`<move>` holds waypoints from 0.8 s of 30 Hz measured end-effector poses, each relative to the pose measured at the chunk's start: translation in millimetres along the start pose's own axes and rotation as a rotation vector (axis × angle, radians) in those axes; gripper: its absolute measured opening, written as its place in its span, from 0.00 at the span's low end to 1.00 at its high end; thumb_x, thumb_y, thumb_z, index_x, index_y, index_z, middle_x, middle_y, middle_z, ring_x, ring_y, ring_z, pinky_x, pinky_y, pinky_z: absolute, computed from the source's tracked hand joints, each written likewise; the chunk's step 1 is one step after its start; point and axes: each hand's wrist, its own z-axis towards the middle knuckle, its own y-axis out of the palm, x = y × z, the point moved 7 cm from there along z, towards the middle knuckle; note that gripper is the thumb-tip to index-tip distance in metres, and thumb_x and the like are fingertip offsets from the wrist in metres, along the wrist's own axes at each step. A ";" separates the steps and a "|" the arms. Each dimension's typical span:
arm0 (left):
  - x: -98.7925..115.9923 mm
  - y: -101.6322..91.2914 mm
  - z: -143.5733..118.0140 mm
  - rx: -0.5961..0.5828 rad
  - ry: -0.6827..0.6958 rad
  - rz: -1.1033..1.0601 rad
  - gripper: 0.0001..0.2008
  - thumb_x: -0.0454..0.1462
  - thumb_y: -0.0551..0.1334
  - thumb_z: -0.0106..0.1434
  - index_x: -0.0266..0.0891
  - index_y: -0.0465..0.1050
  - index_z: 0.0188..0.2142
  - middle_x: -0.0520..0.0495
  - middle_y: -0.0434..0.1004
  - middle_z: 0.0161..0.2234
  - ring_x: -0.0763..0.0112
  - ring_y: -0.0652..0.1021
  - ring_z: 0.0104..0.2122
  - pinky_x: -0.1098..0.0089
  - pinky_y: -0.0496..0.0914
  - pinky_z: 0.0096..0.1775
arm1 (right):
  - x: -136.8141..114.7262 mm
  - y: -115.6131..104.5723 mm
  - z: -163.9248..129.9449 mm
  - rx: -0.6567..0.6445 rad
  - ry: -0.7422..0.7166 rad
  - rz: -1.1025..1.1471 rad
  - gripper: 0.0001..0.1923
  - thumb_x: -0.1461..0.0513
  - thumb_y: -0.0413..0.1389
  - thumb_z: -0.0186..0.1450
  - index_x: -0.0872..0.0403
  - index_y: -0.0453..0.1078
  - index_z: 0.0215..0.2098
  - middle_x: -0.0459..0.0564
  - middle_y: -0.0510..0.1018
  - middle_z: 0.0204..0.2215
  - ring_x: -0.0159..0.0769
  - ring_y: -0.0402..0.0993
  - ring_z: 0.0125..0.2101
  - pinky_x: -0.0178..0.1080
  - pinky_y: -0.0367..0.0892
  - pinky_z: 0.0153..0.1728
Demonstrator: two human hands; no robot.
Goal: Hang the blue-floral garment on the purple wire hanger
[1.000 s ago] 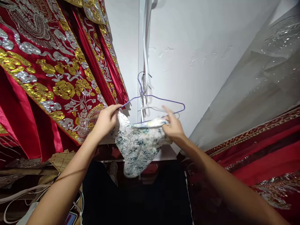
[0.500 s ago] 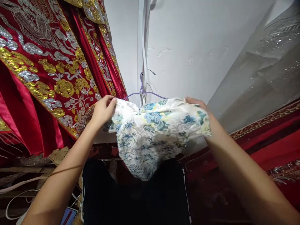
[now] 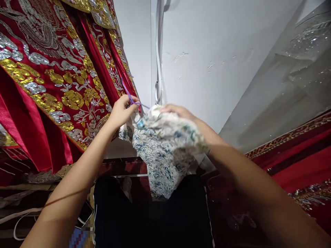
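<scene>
A short-sleeved blouse with blue and green flowers on white hangs bunched in front of my legs. Its thin purple hanger leans to the left, the hook end over the red cloth. My left hand is closed around the hanger near its neck, at the left of the collar. On the right shoulder of the blouse lies my right hand, fingers closed over the gathered fabric. Motion blurs the cloth there, and the hanger's right arm is hidden inside it.
Red drapery with gold and silver sequins hangs at the left. Ahead is a white wall with a vertical white cable. Clear plastic sheeting covers the right side, above red cloth. A pale strap lies lower left.
The hanger has tipped left, away from the wall cable, and my left hand has taken hold of it. My right hand has moved left, bunching the blouse that was spread wide.
</scene>
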 end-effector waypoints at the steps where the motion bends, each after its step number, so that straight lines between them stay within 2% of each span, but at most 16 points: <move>1: 0.3 2.7 -5.2 -0.058 -0.029 -0.070 0.06 0.36 0.64 0.61 0.38 0.77 0.37 0.44 0.78 0.40 0.63 0.77 0.42 0.63 0.69 0.49 | 0.8 19.6 -3.5 -0.188 0.033 -0.014 0.15 0.54 0.57 0.66 0.59 0.75 0.31 0.50 0.77 0.28 0.32 0.72 0.26 0.38 0.71 0.29; 2: 1.2 6.0 -12.8 -0.123 -0.062 -0.152 0.05 0.35 0.64 0.60 0.37 0.76 0.36 0.45 0.78 0.39 0.65 0.77 0.40 0.65 0.70 0.46 | 1.6 36.9 -10.2 -0.373 0.043 -0.030 0.17 0.53 0.57 0.67 0.58 0.74 0.30 0.48 0.76 0.26 0.31 0.70 0.25 0.37 0.69 0.28; 3: 3.1 9.3 -22.1 -0.182 -0.092 -0.244 0.05 0.34 0.65 0.58 0.37 0.76 0.36 0.46 0.77 0.37 0.66 0.76 0.38 0.66 0.70 0.43 | 3.0 48.5 -17.5 -0.504 0.030 -0.071 0.18 0.51 0.56 0.68 0.57 0.74 0.30 0.48 0.75 0.26 0.31 0.69 0.24 0.38 0.69 0.29; 4: 6.3 12.1 -32.1 -0.229 -0.113 -0.342 0.06 0.33 0.65 0.56 0.37 0.75 0.36 0.47 0.76 0.35 0.67 0.76 0.36 0.68 0.70 0.40 | 5.2 54.2 -22.8 -0.565 0.000 -0.129 0.19 0.50 0.55 0.69 0.57 0.74 0.32 0.48 0.76 0.28 0.32 0.71 0.26 0.39 0.70 0.32; 5: 10.7 14.3 -41.7 -0.259 -0.125 -0.444 0.08 0.32 0.64 0.54 0.37 0.75 0.35 0.48 0.75 0.33 0.69 0.75 0.33 0.69 0.69 0.37 | 7.5 54.1 -24.5 -0.543 -0.047 -0.198 0.18 0.50 0.54 0.70 0.56 0.76 0.36 0.49 0.78 0.31 0.34 0.73 0.30 0.40 0.71 0.36; 7: 22.2 19.3 -57.7 -0.302 -0.143 -0.653 0.10 0.32 0.62 0.49 0.37 0.75 0.34 0.49 0.73 0.28 0.70 0.72 0.29 0.70 0.67 0.33 | 11.7 46.2 -22.5 -0.363 -0.175 -0.353 0.20 0.49 0.55 0.69 0.53 0.74 0.51 0.54 0.79 0.46 0.41 0.76 0.45 0.47 0.71 0.49; 9: 37.7 24.8 -67.6 -0.330 -0.157 -0.834 0.13 0.33 0.60 0.45 0.37 0.76 0.32 0.50 0.69 0.23 0.69 0.70 0.26 0.69 0.65 0.31 | 17.6 45.7 -22.9 -0.222 -0.323 -0.522 0.37 0.49 0.61 0.64 0.51 0.60 0.67 0.59 0.67 0.63 0.50 0.64 0.62 0.55 0.63 0.61; 11: 56.5 29.3 -71.7 -0.342 -0.166 -0.958 0.14 0.34 0.58 0.42 0.37 0.76 0.31 0.50 0.65 0.18 0.68 0.69 0.24 0.67 0.65 0.31 | 25.8 57.4 -28.8 -0.161 -0.491 -0.689 0.56 0.48 0.66 0.58 0.51 0.42 0.74 0.61 0.51 0.71 0.56 0.48 0.70 0.61 0.52 0.67; 12: 66.3 31.2 -72.3 -0.348 -0.170 -0.995 0.14 0.35 0.58 0.42 0.37 0.76 0.30 0.50 0.63 0.17 0.68 0.68 0.23 0.66 0.66 0.30 | 30.2 64.2 -33.5 -0.120 -0.575 -0.752 0.61 0.48 0.67 0.57 0.52 0.35 0.75 0.62 0.47 0.72 0.58 0.44 0.71 0.63 0.47 0.68; 14: 86.1 35.9 -72.3 -0.387 -0.168 -1.013 0.09 0.36 0.59 0.42 0.37 0.74 0.25 0.49 0.63 0.16 0.67 0.67 0.21 0.63 0.67 0.30 | 37.8 72.9 -45.6 0.029 -0.720 -0.823 0.63 0.49 0.65 0.59 0.53 0.26 0.75 0.64 0.48 0.71 0.59 0.45 0.71 0.66 0.42 0.69; 16: 103.3 41.2 -71.5 -0.442 -0.146 -0.985 0.04 0.37 0.60 0.43 0.38 0.70 0.20 0.47 0.63 0.15 0.65 0.68 0.21 0.59 0.69 0.30 | 44.7 75.2 -58.2 0.200 -0.812 -0.848 0.61 0.49 0.63 0.61 0.54 0.24 0.75 0.65 0.53 0.69 0.59 0.51 0.69 0.66 0.43 0.69; 18: 113.1 43.8 -67.8 -0.427 -0.117 -0.950 0.06 0.38 0.61 0.45 0.40 0.67 0.17 0.47 0.62 0.15 0.63 0.70 0.22 0.56 0.72 0.33 | 50.5 73.6 -66.7 0.311 -0.847 -0.860 0.60 0.48 0.62 0.61 0.52 0.26 0.75 0.64 0.55 0.68 0.61 0.54 0.67 0.66 0.48 0.68; 20: 114.0 44.1 -61.7 -0.353 -0.111 -0.913 0.10 0.40 0.62 0.49 0.42 0.65 0.17 0.47 0.63 0.16 0.61 0.73 0.25 0.53 0.74 0.37 | 53.8 68.5 -69.4 0.359 -0.834 -0.875 0.59 0.49 0.62 0.61 0.48 0.27 0.75 0.62 0.54 0.68 0.61 0.55 0.67 0.66 0.55 0.65; 22: 108.5 43.9 -55.6 -0.297 -0.122 -0.878 0.09 0.41 0.62 0.54 0.42 0.69 0.20 0.45 0.71 0.22 0.59 0.78 0.32 0.51 0.76 0.44 | 54.4 58.6 -69.4 0.385 -0.796 -0.895 0.58 0.50 0.63 0.60 0.43 0.28 0.74 0.59 0.53 0.68 0.61 0.55 0.66 0.64 0.60 0.62; 24: 96.6 44.0 -52.2 -0.304 -0.163 -0.852 0.10 0.43 0.59 0.61 0.42 0.76 0.34 0.44 0.79 0.36 0.58 0.81 0.43 0.50 0.74 0.52 | 53.9 42.2 -70.0 0.423 -0.743 -0.924 0.57 0.51 0.63 0.59 0.42 0.31 0.74 0.59 0.52 0.67 0.60 0.56 0.65 0.62 0.62 0.60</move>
